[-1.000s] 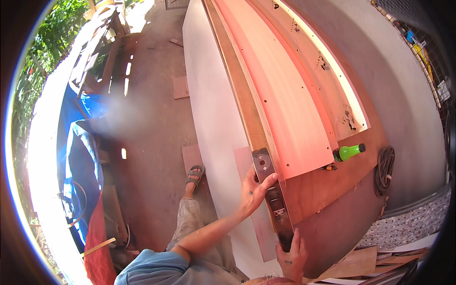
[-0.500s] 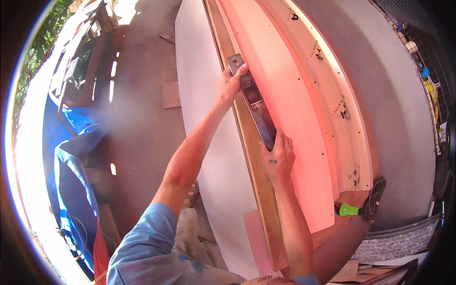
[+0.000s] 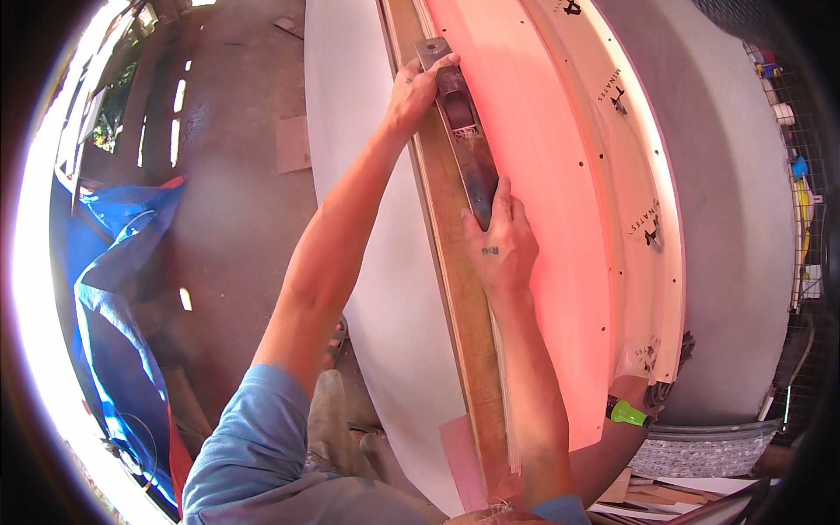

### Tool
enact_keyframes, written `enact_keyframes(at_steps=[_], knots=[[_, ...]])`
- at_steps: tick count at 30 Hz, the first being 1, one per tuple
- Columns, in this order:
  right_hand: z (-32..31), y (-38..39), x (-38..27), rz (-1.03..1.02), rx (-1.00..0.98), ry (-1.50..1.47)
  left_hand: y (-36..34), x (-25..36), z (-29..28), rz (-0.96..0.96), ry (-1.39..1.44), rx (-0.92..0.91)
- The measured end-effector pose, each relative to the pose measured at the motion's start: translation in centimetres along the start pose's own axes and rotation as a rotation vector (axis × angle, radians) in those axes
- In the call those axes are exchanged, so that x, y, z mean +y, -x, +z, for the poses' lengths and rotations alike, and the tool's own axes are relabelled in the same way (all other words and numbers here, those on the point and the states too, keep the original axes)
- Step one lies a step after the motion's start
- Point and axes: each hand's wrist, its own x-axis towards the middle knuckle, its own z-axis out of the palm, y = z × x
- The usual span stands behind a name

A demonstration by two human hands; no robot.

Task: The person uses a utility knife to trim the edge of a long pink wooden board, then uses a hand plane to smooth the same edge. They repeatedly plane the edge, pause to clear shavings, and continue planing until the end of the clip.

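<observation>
A long, dark hand plane (image 3: pixel 477 162) lies slantwise along a narrow brown wooden board (image 3: pixel 442 197). My left hand (image 3: pixel 413 94) grips its far end, thumb laid over the top. At the near end my right hand (image 3: pixel 504 249) is wrapped around the heel, with a finger stretched along the side. Pale curled shavings (image 3: pixel 465 133) sit in the plane's mouth. The sole and its contact with the wood are hidden from above.
Left of the board lies a white sheet (image 3: pixel 372 262); to its right are a pinkish lit panel (image 3: pixel 551 262) and printed plywood (image 3: pixel 643 201). A green-handled tool (image 3: pixel 627 413) rests at the lower right. A blue tarp (image 3: pixel 118 289) hangs at the left.
Both hands and the hand plane have moved farther away along the board, up in the view. The view itself has shifted slightly. My grip looks the same.
</observation>
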Motion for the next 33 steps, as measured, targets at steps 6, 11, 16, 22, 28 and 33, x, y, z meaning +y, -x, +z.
enact_keyframes(at_steps=[6,11,16,22,28,33], knots=[[-0.6,1.0,0.4,-0.092,0.078,-0.003,1.5,0.3,0.4,-0.023,0.012,-0.011],[-1.8,2.8,0.6,-0.098,0.067,-0.021,3.6,-0.1,1.3,0.040,-0.035,0.017],[-3.3,4.7,0.6,-0.106,0.056,-0.018,5.7,-0.2,1.7,0.004,-0.056,0.021],[-5.0,7.7,1.1,-0.097,0.034,-0.054,9.6,-0.6,3.3,0.004,0.009,0.054],[-7.0,12.2,2.1,-0.066,-0.010,-0.041,13.6,-1.2,4.3,-0.042,-0.099,0.064],[-8.0,15.6,2.9,-0.040,-0.007,-0.118,17.5,-1.2,5.4,-0.019,-0.038,0.053]])
